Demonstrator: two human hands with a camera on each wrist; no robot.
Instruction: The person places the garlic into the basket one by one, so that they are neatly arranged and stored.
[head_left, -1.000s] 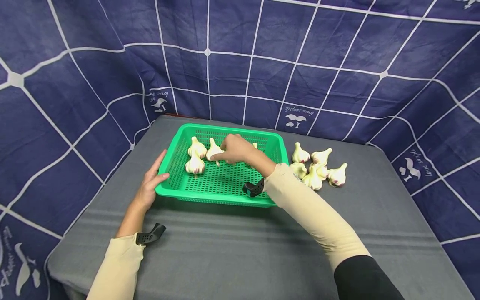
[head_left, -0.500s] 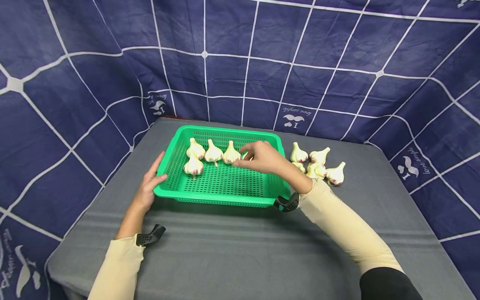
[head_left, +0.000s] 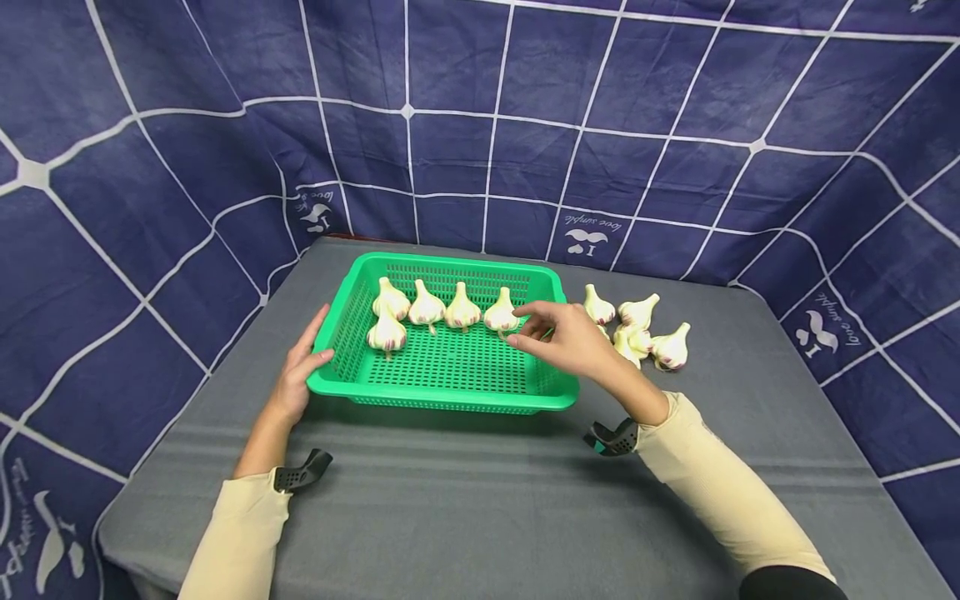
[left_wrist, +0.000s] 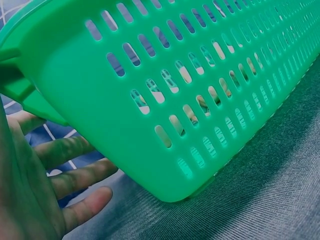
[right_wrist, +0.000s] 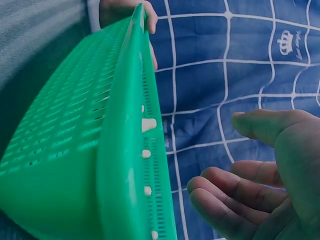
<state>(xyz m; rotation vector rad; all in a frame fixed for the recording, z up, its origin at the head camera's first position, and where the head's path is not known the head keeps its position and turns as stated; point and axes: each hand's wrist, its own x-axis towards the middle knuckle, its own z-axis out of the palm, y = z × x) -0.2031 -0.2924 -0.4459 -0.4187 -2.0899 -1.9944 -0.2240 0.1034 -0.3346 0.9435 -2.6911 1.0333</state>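
Several garlic bulbs, one of them this front-left bulb (head_left: 387,333), sit in a green slotted plastic basket (head_left: 442,398), most in a row along the back. Against the basket's left end lies the left hand (head_left: 296,375), its thumb over the rim and its fingers stretched along the outside. Those fingers look straight in the left wrist view, beside the basket wall (left_wrist: 75,90). Over the basket's right end hovers the right hand (head_left: 566,333), fingers loosely bent, nothing between thumb and fingers. Nearest to its fingertips is the rightmost bulb (head_left: 501,312) of the row.
To the right of the basket lies a pile of garlic bulbs (head_left: 637,312), partly hidden behind the right hand. A grey cloth (head_left: 450,500) covers the table. Blue curtains (head_left: 525,150) with white lines hang behind it and at both sides.
The right hand has moved right, away from the middle bulbs, and lets go of the rightmost bulb, which now stands uncovered in the row. The left hand has stayed at the basket's end.
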